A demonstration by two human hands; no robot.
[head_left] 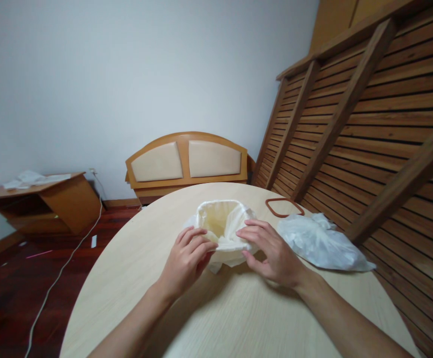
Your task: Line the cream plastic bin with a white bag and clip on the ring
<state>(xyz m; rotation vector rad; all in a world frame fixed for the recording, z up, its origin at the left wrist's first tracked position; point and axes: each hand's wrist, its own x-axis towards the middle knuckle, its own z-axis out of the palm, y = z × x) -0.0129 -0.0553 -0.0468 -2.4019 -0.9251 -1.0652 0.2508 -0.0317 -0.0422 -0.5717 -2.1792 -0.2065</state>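
A white plastic bag (235, 226) lines a small bin (216, 219), its edge folded out over the rim. The bin stands upright on the round pale wooden table (149, 278). At the near left of the rim, my left hand (191, 251) is closed on the bag's folded edge, its thumb mostly hidden. My right hand (272, 251) grips the bag at the near right, fingers over the rim and thumb on the outside. Most of the bin's outer wall is covered by the bag.
A brown rounded-square ring (284, 207) lies beyond my right hand. Right of it rests a bundle of white plastic bags (321, 241). A slatted wooden frame (351, 139) leans along the right. A headboard (186, 161) and a low cabinet (63, 204) stand behind; a cable (67, 261) crosses the floor.
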